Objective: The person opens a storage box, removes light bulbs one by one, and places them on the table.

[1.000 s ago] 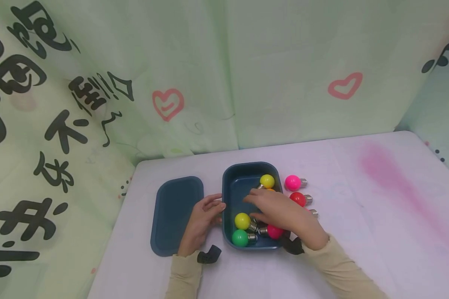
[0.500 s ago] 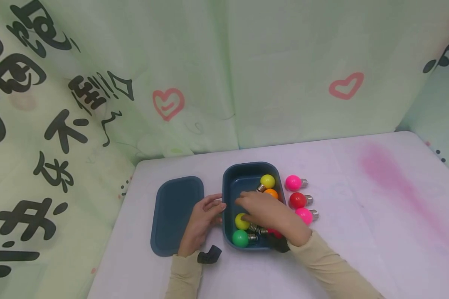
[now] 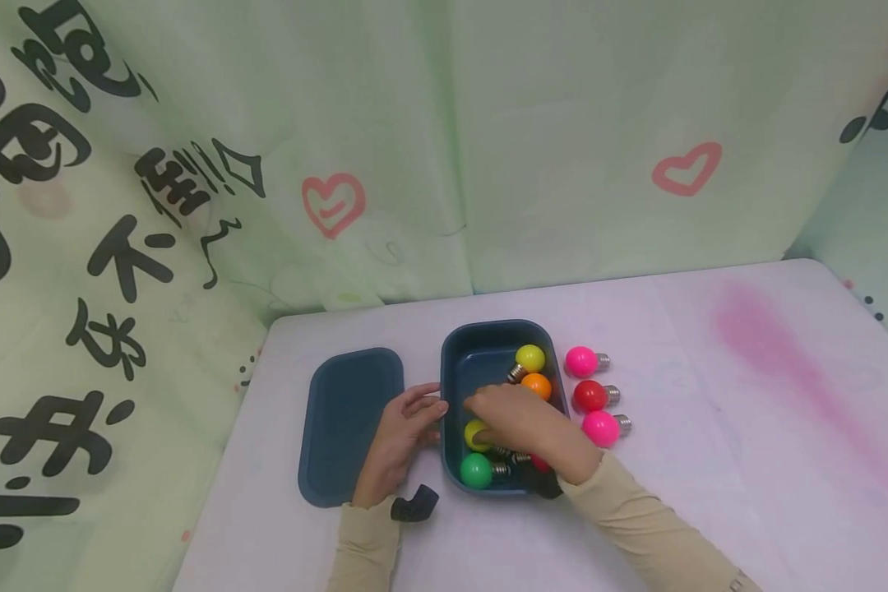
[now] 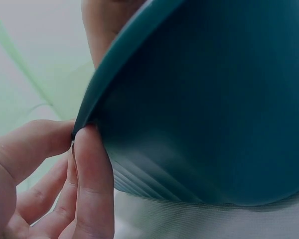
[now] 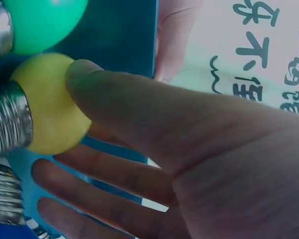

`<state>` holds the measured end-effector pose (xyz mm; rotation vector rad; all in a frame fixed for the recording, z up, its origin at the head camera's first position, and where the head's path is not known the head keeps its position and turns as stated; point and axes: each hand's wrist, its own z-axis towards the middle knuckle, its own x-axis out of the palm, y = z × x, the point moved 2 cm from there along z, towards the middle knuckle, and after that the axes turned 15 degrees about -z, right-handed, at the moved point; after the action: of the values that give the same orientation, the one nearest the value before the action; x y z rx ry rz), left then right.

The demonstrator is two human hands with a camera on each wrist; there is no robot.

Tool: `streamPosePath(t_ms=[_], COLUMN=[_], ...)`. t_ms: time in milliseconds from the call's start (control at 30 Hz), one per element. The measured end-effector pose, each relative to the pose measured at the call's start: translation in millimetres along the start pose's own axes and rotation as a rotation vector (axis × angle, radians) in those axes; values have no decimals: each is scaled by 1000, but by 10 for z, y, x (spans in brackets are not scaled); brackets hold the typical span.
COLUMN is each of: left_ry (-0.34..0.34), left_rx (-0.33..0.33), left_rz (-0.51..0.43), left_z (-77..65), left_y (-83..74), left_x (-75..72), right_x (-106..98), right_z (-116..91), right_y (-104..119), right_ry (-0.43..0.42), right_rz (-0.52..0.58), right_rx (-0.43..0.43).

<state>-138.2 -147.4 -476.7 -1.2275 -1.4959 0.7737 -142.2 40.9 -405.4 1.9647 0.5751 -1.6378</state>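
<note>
Pinching the round yellow light bulb with the silvery screw base (image 5: 47, 112) appears to be the step in hand, inside the deep blue, round-cornered box (image 3: 496, 326) on the pale, cloth-covered worktop (image 3: 696, 477). The bulb lies in the box's near left part, just beyond the glossy green round bulb (image 3: 476, 471). To do this well, the thumb should bear on the globe's middle with a finger opposite it; a grip nearer the edge would probably let the smooth ball roll out. A gentle squeeze should do, as the globe may be brittle, and easing it clear of the neighbouring metal bases would avoid snags.

The right hand (image 3: 514, 415) reaches in over the box's near right side, back of the hand up, forearm slanting from the near right. Its thumb lies on the yellow globe and its index finger passes behind, the two apparently set apart by the globe's width; the index tip's contact is hidden. The other fingers spread loosely and seem to hold nothing. The left hand (image 3: 404, 419) stands at the box's left side, thumb and a finger nipped together on the rim, the rest loosely bent; that hold should steady the box.
</note>
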Motion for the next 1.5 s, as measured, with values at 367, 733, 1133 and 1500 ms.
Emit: streamPosePath(t_ms=[367, 733, 1133, 1500], left_ry=[1, -4, -6, -1], left_rx=[0, 0, 4, 12], left_rz=[-7, 0, -6, -9], left_z=[11, 6, 5, 12], left_y=[6, -4, 3, 24], left_x=[-12, -7, -4, -8], right_x=[-24, -47, -195, -335], right_z=[13, 8, -126, -266], right_y=[39, 32, -43, -158], right_ry=[62, 47, -73, -116], right_rz=[65, 66, 28, 52], right_rx=[-6, -16, -113, -84])
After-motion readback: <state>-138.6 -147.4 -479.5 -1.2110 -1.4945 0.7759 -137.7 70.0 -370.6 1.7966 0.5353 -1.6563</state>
